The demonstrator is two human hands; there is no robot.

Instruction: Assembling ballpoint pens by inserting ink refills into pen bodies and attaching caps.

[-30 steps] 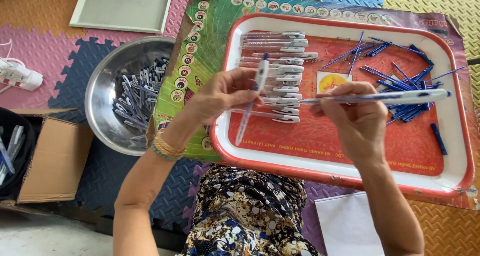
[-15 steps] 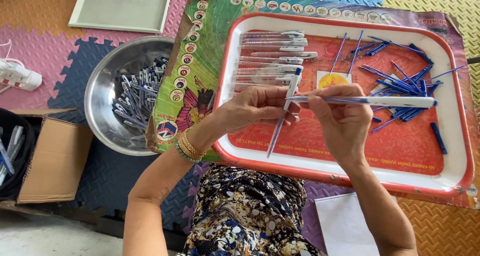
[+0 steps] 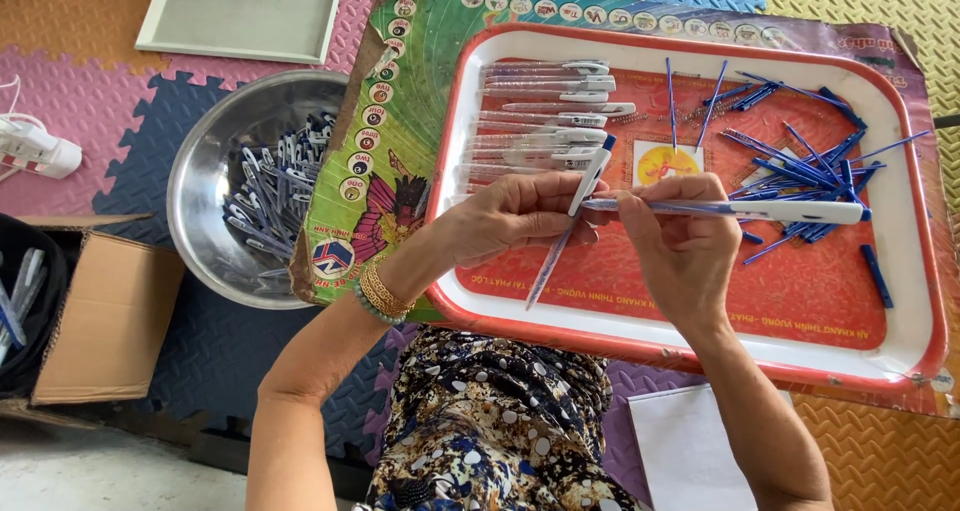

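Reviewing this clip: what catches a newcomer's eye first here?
The red tray at centre right, where the left hand and right hand each hold a pen over it. Finished pens lie in its upper left, blue refills at its right. A steel bowl of pen parts sits left.

L hand point(image 3: 510, 216) has slid toward R hand point(image 3: 685, 246) since 1 s ago; fingers now nearly touching. Its pen point(image 3: 570, 221) was steeply tilted w/ cap up, now leans across the fingertips. R hand's pen point(image 3: 740, 209) stays level but has shifted a bit lower.
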